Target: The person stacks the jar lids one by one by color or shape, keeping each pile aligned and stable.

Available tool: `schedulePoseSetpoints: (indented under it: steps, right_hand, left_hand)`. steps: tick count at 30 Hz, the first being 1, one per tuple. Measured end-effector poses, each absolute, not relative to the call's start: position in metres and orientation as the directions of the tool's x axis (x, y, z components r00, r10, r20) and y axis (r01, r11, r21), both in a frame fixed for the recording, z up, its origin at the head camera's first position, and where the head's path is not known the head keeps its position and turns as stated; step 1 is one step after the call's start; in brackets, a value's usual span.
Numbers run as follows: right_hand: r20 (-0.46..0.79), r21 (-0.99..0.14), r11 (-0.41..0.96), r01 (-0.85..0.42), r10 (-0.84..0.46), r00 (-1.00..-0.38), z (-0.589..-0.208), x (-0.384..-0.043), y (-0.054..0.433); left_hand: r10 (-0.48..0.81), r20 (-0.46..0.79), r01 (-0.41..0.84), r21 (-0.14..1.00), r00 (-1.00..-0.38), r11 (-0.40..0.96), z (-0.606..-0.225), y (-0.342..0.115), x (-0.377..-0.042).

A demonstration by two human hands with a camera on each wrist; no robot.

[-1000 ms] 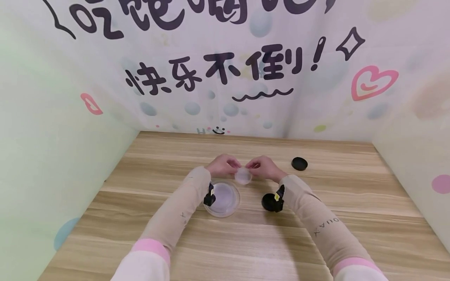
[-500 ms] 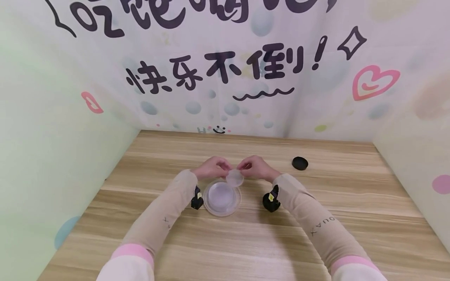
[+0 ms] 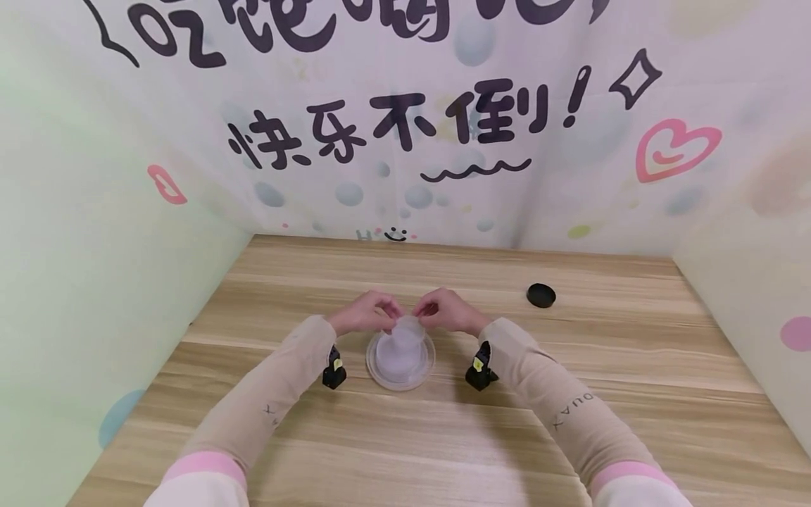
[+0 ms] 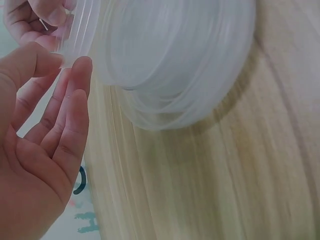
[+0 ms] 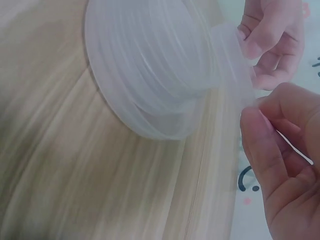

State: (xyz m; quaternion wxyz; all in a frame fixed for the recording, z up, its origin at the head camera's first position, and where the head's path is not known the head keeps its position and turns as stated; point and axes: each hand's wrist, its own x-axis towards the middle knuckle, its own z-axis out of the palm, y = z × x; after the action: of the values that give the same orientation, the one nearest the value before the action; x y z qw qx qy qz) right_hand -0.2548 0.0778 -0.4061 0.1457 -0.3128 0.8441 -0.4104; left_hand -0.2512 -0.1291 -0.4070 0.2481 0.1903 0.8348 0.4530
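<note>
My left hand [image 3: 369,312] and right hand [image 3: 448,311] pinch the far edge of a small translucent round lid [image 3: 409,331] between thumb and fingers, one on each side. The lid is tilted and overlaps the far part of a stack of larger translucent round lids [image 3: 401,382] on the table. In the left wrist view, fine ridges run along the rim of the small lid [image 4: 84,27]. The right wrist view has its lower end at my right thumb and fingertip, with the stack [image 5: 150,65] to its left, narrowing in steps from a wide base.
A round black lid [image 3: 541,296] lies on the wooden table [image 3: 405,443] at the back right. Another black round piece is mostly hidden behind the right wrist camera [image 3: 480,370]. A printed cloth wall [image 3: 393,204] stands behind the table.
Both hands have moved left and slightly nearer with the small lid, from right of the stack to over its far part. My left forearm has swung outward off the stack.
</note>
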Motion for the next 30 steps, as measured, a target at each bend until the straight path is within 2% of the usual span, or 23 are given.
schedulePoseSetpoints:
  steps: [12,23,30]
  right_hand:
    - [0.000,-0.778,0.450,-0.438,-0.698,-0.716,-0.413,-0.251,0.068]
    - [-0.055,-0.789,0.475,-0.390,-0.687,-0.725,-0.412,-0.245,0.064]
    - [-0.046,-0.792,0.466,-0.394,-0.689,-0.723,-0.415,-0.244,0.065]
  left_hand:
    - [0.581,-0.198,0.143,0.861,-0.790,0.488,-0.410,-0.140,-0.244]
    - [0.591,-0.215,0.154,0.846,-0.777,0.510,-0.409,-0.144,-0.239]
    - [0.576,-0.240,0.142,0.831,-0.781,0.538,-0.413,-0.143,-0.239]
